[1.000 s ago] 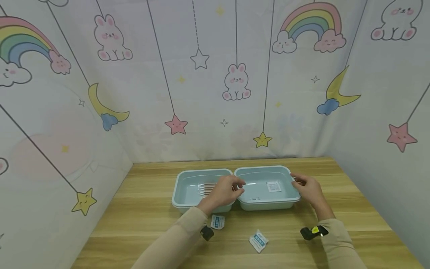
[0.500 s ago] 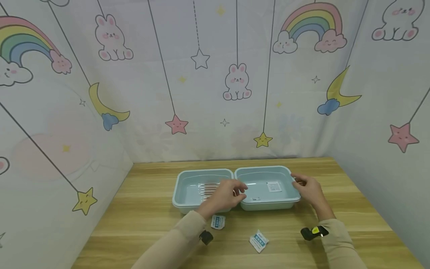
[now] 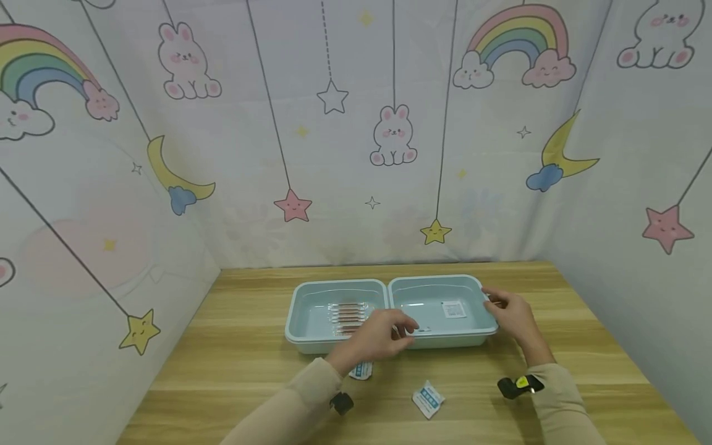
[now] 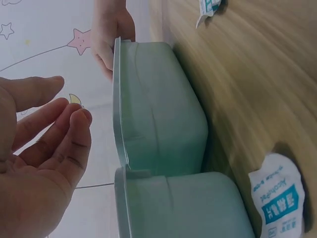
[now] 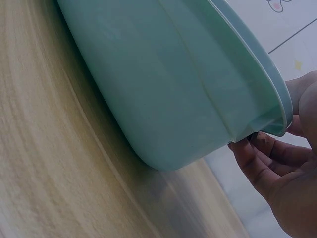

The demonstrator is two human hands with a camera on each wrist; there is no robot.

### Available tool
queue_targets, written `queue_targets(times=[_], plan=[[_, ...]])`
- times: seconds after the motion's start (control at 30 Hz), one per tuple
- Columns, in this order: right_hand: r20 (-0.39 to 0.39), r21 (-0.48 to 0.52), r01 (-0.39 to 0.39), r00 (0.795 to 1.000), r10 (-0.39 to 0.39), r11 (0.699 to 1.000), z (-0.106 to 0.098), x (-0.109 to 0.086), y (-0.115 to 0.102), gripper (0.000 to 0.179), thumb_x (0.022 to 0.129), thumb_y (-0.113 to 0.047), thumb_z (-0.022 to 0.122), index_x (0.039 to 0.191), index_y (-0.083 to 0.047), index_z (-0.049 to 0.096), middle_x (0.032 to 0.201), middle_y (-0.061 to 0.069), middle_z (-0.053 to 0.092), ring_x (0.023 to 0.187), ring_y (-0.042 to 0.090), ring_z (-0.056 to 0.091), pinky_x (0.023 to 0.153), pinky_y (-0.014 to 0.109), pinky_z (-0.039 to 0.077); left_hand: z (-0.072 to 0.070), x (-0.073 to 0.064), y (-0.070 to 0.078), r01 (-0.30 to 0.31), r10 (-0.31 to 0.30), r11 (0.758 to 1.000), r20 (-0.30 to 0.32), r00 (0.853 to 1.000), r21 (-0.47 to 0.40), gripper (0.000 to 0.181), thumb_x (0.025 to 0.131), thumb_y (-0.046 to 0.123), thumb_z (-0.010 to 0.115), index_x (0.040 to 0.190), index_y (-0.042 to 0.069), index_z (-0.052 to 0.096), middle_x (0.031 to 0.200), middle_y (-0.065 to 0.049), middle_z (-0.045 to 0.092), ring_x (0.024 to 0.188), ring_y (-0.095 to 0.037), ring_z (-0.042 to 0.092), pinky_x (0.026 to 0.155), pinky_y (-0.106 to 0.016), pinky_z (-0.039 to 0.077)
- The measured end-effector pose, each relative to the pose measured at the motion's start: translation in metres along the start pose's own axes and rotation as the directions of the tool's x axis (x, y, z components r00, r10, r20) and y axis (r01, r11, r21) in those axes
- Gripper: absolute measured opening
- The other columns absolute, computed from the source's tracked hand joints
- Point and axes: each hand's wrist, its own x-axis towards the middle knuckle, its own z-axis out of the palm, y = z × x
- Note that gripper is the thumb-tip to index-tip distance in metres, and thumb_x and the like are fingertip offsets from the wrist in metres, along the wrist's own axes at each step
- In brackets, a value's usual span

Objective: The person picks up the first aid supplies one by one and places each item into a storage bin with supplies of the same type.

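Note:
Two light blue plastic bins stand side by side on the wooden table. My right hand [image 3: 510, 312] grips the right bin [image 3: 450, 340] at its right end, with fingers tucked under the rim [image 5: 277, 116] in the right wrist view. My left hand [image 3: 378, 335] hovers in front of where the bins meet, fingers loosely bent and holding nothing; the left wrist view shows a gap between thumb and fingers. Several wrapped swabs [image 3: 348, 312] lie in a row in the left bin [image 3: 325, 348]. The right bin holds a square white packet [image 3: 454, 309] with a printed code.
Two crumpled alcohol pad packets lie before the bins: one packet [image 3: 428, 399] in the front middle, another packet [image 3: 361, 371] partly behind my left wrist. A curtain [image 3: 339, 241] with cartoon prints encloses the table [image 3: 250, 371] at the back and sides.
My left hand has drawn back toward me and slightly right, from over the left bin to in front of it, uncovering more swabs. My right hand stays on the right bin.

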Motion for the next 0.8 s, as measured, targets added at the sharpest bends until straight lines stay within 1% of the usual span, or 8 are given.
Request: queue_targets(times=[0.13,0.23,0.33,0.43,0.53,0.63,0.8], plan=[[0.002,0.008,0.000,1.000,0.000,1.000,-0.001,0.000,0.000,0.038,0.095,-0.015,0.060,0.130,-0.001,0.060,0.110,0.022,0.066,0.092,0.024,0.063,0.067,0.020,0.049,0.004,-0.004,0.002,-0.027,0.027,1.000,0.020,0.999,-0.002,0.022,0.089,0.019,0.072,0.109,0.011,0.072,0.092,0.005,0.069,0.077,0.005,0.059,0.068,-0.013,0.053],[0.003,0.012,0.004,1.000,-0.004,1.000,0.000,0.000,0.001,0.038,0.095,-0.016,0.060,0.130,0.000,0.060,0.109,0.022,0.066,0.090,0.022,0.063,0.066,0.020,0.050,0.006,-0.006,0.003,-0.047,0.047,0.999,0.029,0.998,-0.012,0.021,0.087,0.017,0.073,0.107,0.010,0.072,0.090,0.003,0.070,0.076,0.005,0.059,0.066,-0.011,0.051],[-0.001,0.016,0.007,1.000,-0.007,1.000,0.000,-0.001,0.001,0.038,0.095,-0.016,0.061,0.129,0.000,0.061,0.108,0.021,0.067,0.087,0.019,0.062,0.065,0.020,0.050,0.009,-0.008,0.004,-0.059,0.060,0.998,0.042,0.997,-0.025,0.021,0.087,0.015,0.074,0.106,0.008,0.072,0.092,-0.001,0.071,0.077,0.003,0.061,0.067,-0.011,0.052],[-0.003,0.016,0.010,1.000,-0.010,1.000,0.000,-0.001,0.002,0.038,0.095,-0.016,0.061,0.129,0.000,0.061,0.108,0.022,0.066,0.086,0.018,0.062,0.065,0.020,0.050,0.011,-0.010,0.005,-0.069,0.071,0.997,0.055,0.996,-0.038,0.022,0.086,0.013,0.074,0.107,0.006,0.071,0.094,-0.003,0.072,0.079,-0.002,0.064,0.069,-0.014,0.054],[-0.007,0.017,0.008,1.000,-0.008,1.000,0.000,-0.001,0.001,0.037,0.095,-0.015,0.061,0.129,-0.001,0.061,0.110,0.022,0.067,0.088,0.020,0.062,0.066,0.019,0.049,0.012,-0.011,0.006,-0.080,0.083,0.996,0.066,0.994,-0.035,0.023,0.086,0.013,0.074,0.107,0.005,0.071,0.094,-0.004,0.072,0.079,-0.004,0.066,0.069,-0.014,0.054],[-0.004,0.016,0.008,1.000,-0.007,1.000,-0.001,-0.002,0.001,0.038,0.095,-0.015,0.061,0.130,-0.001,0.061,0.110,0.022,0.066,0.090,0.022,0.062,0.066,0.019,0.049,0.015,-0.013,0.005,-0.082,0.084,0.996,0.080,0.993,-0.028,0.023,0.086,0.013,0.074,0.107,0.006,0.071,0.095,-0.005,0.072,0.078,-0.001,0.064,0.068,-0.012,0.053],[0.004,0.019,-0.004,1.000,0.004,1.000,-0.001,-0.001,-0.001,0.038,0.095,-0.015,0.061,0.130,-0.001,0.060,0.112,0.023,0.066,0.094,0.026,0.062,0.067,0.019,0.049,0.017,-0.013,0.003,-0.087,0.088,0.996,0.091,0.992,-0.009,0.023,0.086,0.013,0.074,0.107,0.007,0.071,0.096,-0.005,0.072,0.079,-0.002,0.064,0.068,-0.011,0.052]])
